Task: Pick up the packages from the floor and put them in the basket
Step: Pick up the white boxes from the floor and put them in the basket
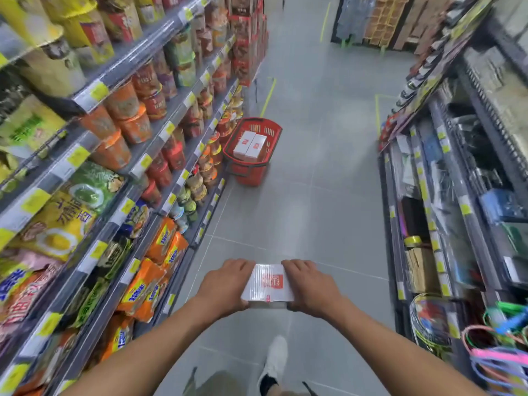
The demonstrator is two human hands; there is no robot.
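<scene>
Bright, even, cool-white light from overhead. Broad soft sheen on grey floor [328, 181] from centre toward 12 o'clock. Shadows faint, diffuse. Thin glare streaks on plastic wrap of package [268, 281] at 6 o'clock. Strong wide-angle bend: left shelves [85, 172] at 9 o'clock and right shelves [457, 181] at 3 o'clock bow outward. Motion smear heavy along both sides. Centre sharper, red basket [248, 174] fairly crisp. Far stock at 12 o'clock soft.

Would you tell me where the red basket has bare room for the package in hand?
Two white packages fill most of the red basket. Bare strips remain between them and its far rim, and along its right wall; both look narrow. Its left side is crowded. The held package may fit only on top.
</scene>
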